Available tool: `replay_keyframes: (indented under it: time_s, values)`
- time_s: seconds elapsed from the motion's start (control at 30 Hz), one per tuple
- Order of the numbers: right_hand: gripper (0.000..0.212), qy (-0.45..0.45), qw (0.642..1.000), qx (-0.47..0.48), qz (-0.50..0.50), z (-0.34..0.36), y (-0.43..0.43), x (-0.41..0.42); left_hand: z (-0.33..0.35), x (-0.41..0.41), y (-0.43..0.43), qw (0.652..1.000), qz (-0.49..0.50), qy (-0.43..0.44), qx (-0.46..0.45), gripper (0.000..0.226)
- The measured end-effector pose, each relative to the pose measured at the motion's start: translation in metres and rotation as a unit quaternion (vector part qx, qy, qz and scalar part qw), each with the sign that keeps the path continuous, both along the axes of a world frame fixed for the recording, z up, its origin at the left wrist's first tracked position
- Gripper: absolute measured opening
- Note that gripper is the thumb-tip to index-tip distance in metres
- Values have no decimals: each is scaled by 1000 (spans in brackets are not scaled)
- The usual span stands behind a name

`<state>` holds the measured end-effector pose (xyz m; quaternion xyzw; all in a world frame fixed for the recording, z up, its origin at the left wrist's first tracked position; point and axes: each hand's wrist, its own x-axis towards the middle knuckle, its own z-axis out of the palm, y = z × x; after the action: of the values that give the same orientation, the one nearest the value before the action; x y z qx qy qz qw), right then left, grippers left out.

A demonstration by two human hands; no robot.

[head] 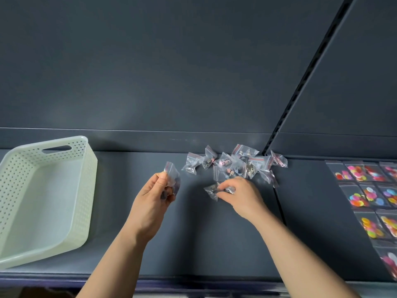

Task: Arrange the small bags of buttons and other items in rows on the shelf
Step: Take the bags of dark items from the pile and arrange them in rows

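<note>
Left hand [154,196]: fingers curled, thumb and fingertips pinching one small clear bag [173,179] by its lower half; bag upright, raised off the shelf [193,244].
Right hand [241,193]: palm down, fingers bent, pinching a second clear bag [211,191] lying on the shelf, just in front of the pile.
Pile of bags [234,164]: about ten small clear bags with red-striped seals, overlapping against the back edge of the shelf; exact number not readable where they overlap.
Bags in hand: two in all, one per hand.
Button packs [365,196]: flat packs of bright coloured buttons, laid in rows on the right-hand section of the shelf; at least ten, several cut off by the frame edge.
Basket [91,190]: one, pale, perforated, handle slot in the far wall; left end of the shelf, well apart from the pile.
Arms: two bare forearms reaching in from the lower edge, converging toward the pile; left hand to the left of the pile, right hand at its near edge.
</note>
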<state>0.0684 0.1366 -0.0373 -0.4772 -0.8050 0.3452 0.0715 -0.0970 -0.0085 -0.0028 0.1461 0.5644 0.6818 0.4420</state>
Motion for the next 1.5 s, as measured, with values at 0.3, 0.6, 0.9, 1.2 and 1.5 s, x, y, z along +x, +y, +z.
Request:
replay_keyframes:
  time_s: [0.3,0.6,0.9,1.2,1.5]
  values:
    - [15,263,922,-208,-195,24,-10,69,4,38,41,994,-95,-17,48,30]
    - [10,347,858,-132,-355,52,-16,225,24,171,109,967,-248,2,59,15]
    - [8,389,804,-114,-435,60,-33,447,28,395,149,941,-336,5,39,12]
    - [17,337,836,-65,-428,65,-23,622,41,583,176,892,-450,36,38,31]
    - [31,234,900,-89,-357,72,48,714,46,695,254,781,-589,203,52,33]
